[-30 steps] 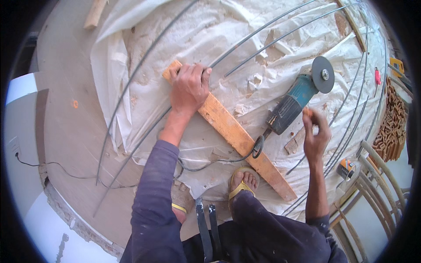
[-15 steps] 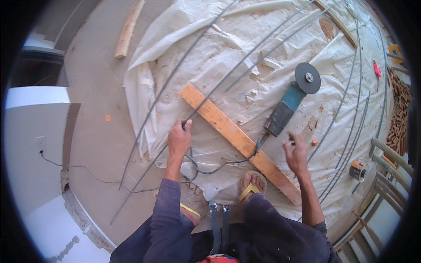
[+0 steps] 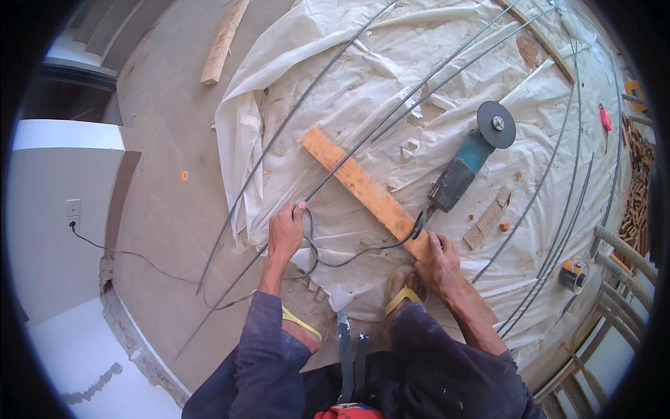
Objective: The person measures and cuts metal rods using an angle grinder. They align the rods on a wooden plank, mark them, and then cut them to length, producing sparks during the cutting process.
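Pinched in the fingers of my left hand (image 3: 285,234) is a long thin steel rod (image 3: 324,180), which runs from the near left floor to the far right and crosses above a wooden plank (image 3: 363,185). My right hand (image 3: 441,265) is closed around the near end of this plank, with fingers over its edge. Just beyond that hand an angle grinder (image 3: 469,162) with a teal and black body lies on the plastic sheet (image 3: 307,77). Its dark cutting disc (image 3: 496,125) points away from me. A black power cord (image 3: 349,260) trails from it past my left wrist.
The cord runs to a wall socket (image 3: 72,209) at left. More steel rods (image 3: 269,150) lie on the sheet, several of them at right. A pink-handled tool (image 3: 605,119), an orange-and-black cylinder (image 3: 574,274), wooden poles (image 3: 624,249) and a wood block (image 3: 225,43) lie around.
My right hand has come down and left from the air onto the plank and closed on it. My left hand still holds the rod. The whole view has shifted slightly.
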The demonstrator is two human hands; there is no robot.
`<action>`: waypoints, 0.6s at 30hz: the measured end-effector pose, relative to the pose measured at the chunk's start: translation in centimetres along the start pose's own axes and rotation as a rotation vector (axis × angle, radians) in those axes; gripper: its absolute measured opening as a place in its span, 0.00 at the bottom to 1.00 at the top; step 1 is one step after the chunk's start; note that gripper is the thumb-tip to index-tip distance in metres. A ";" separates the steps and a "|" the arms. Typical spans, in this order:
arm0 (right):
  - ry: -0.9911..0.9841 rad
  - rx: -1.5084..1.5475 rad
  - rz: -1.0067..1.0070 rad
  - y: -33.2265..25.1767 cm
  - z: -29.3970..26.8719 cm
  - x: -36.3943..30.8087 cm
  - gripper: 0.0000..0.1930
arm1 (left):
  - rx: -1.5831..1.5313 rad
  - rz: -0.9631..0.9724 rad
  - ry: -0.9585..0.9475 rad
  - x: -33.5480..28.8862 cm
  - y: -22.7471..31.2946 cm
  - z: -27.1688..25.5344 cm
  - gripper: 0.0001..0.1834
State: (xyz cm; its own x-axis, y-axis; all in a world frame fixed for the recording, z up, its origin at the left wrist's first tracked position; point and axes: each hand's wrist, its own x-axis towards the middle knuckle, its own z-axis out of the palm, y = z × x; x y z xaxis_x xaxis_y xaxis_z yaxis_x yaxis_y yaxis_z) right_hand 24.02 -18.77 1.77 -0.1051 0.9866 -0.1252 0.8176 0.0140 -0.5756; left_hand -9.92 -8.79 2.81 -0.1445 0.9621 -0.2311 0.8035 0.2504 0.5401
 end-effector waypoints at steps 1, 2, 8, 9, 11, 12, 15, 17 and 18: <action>0.012 -0.014 -0.015 -0.3 -0.3 0.1 0.38 | -0.012 -0.008 -0.005 -0.3 -0.2 -0.1 0.23; 0.025 -0.028 -0.029 -0.6 -0.7 0.5 0.38 | -0.023 -0.015 -0.010 -0.5 -0.4 -0.2 0.23; 0.032 -0.002 -0.042 -1.1 0.0 1.8 0.37 | -0.002 -0.013 0.011 -0.8 -3.4 0.1 0.24; 0.033 -0.002 -0.032 -1.0 0.2 1.9 0.37 | -0.014 -0.017 0.004 -1.0 -3.8 0.3 0.24; 0.048 -0.006 -0.024 -1.1 0.6 1.9 0.37 | -0.027 -0.030 -0.014 -1.6 -4.3 0.2 0.25; 0.055 -0.007 -0.020 -1.1 0.8 1.9 0.37 | -0.023 -0.033 -0.019 -1.6 -4.5 0.2 0.24; 0.021 0.006 -0.012 -0.7 0.8 2.2 0.37 | -0.019 -0.038 -0.036 -1.5 -4.5 0.2 0.23; -0.013 0.021 0.011 -1.0 0.4 2.5 0.35 | -0.018 -0.044 -0.030 -1.7 -4.6 0.5 0.22; -0.030 0.027 0.023 -1.1 0.1 2.5 0.34 | -0.004 -0.056 -0.033 -1.8 -4.7 0.4 0.22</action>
State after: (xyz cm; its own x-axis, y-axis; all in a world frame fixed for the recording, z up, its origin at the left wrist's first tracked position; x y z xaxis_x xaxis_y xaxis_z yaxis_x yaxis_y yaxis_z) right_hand 22.81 -16.33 2.03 -0.1036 0.9813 -0.1625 0.8042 -0.0135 -0.5942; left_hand -13.14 -11.76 0.35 -0.1698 0.9425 -0.2879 0.7923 0.3043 0.5289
